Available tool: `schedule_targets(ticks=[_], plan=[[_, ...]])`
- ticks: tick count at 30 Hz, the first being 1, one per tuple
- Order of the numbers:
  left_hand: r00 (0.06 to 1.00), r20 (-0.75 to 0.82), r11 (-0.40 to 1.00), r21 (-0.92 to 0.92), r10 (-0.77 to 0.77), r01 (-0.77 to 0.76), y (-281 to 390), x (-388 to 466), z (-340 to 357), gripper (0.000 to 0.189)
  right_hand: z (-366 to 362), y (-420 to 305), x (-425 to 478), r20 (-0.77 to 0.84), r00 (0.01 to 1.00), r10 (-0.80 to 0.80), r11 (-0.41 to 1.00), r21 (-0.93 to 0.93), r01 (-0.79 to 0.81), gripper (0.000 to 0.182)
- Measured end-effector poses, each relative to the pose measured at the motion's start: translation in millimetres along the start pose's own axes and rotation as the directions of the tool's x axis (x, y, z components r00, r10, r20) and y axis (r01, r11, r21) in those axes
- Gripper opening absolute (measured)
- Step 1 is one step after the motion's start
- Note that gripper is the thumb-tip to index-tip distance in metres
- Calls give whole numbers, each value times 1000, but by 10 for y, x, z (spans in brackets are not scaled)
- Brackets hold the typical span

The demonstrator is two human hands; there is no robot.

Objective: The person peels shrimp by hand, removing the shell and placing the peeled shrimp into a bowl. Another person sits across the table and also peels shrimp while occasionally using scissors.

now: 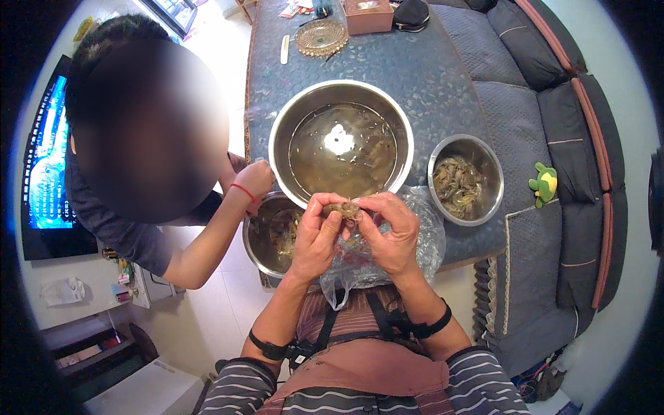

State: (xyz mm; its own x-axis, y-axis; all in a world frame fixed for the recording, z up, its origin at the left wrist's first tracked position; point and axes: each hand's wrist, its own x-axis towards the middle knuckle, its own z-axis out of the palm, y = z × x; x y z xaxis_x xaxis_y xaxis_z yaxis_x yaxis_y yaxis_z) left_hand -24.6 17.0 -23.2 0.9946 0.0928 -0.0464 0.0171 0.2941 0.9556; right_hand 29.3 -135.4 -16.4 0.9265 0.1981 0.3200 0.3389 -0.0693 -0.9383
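Between my two hands, over the near rim of a large steel basin [403, 155], is a raw shrimp [340, 208]. My left hand [317, 233] grips its body between thumb and fingers. The fingertips of my right hand [391, 228] pinch its other end, at the right. Cloudy water with shrimp in it fills part of the large basin. A smaller steel bowl [469, 222] at the right holds a heap of shrimp or shrimp parts. Behind my left hand, another steel bowl [259, 254] holds similar pieces, partly hidden. Beneath my hands lies a clear plastic bag [423, 249].
At the left, another person [207, 254] reaches a hand to the left bowl and basin rim. A glass plate [321, 39], a pink tissue box [368, 18] and a black pouch [411, 15] stand at the table's far end. A grey sofa [498, 119] lines the right side.
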Motion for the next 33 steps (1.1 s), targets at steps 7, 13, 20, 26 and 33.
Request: schedule_targets(ticks=[7, 13, 20, 26, 33], plan=[[999, -24, 991, 131, 23, -20, 26, -16, 32, 21, -14, -19, 7, -7, 1000, 5, 1000, -12, -5, 17], [970, 63, 672, 710, 236, -209, 52, 23, 0, 15, -36, -80, -3, 18, 997, 70, 998, 4, -70, 18], [948, -28, 622, 761, 316, -184, 94, -1, 58, 14, -14, -101, 1, 20, 996, 93, 996, -19, -92, 18], [936, -114, 698, 697, 332, -162, 26, -1, 29, 14, 14, -72, 9, 48, 994, 103, 993, -58, -100, 16], [962, -219, 788, 615, 164, 6, -18, -20, -73, 16, -150, 55, 39, 177, 974, 139, 987, -108, -121, 23]])
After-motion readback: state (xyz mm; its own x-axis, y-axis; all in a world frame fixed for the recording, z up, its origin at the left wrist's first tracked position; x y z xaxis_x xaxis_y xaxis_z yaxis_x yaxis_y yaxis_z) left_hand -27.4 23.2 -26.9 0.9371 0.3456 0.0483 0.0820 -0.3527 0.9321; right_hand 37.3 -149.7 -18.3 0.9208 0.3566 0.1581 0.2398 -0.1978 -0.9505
